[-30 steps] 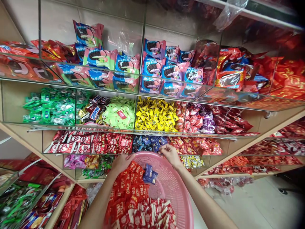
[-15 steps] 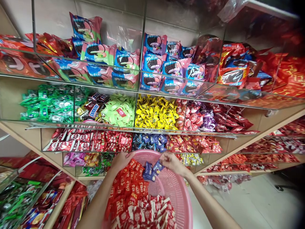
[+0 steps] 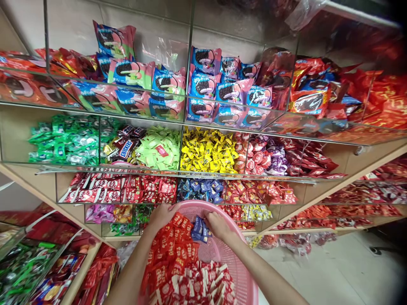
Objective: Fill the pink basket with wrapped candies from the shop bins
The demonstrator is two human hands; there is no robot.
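A pink perforated plastic basket is in front of me at the bottom centre. My left hand is closed over its far left rim. Inside lie red candy packets on the left, red-and-white wrapped candies nearer me, and a few dark blue candy packets towards the far side. My right hand is inside the far right part of the basket, fingers curled and pinching at the edge of the blue packets. Its fingertips are partly hidden.
Clear-fronted shelves rise ahead, holding blue wrapped candies, yellow candies, green candies and cookie packs. A glass-sided bin of green packets stands at lower left. Pale tiled floor shows at right.
My right hand has moved left and slightly down with a blue candy packet, bringing it to the other blue packets in the basket. My left hand stays on the rim.
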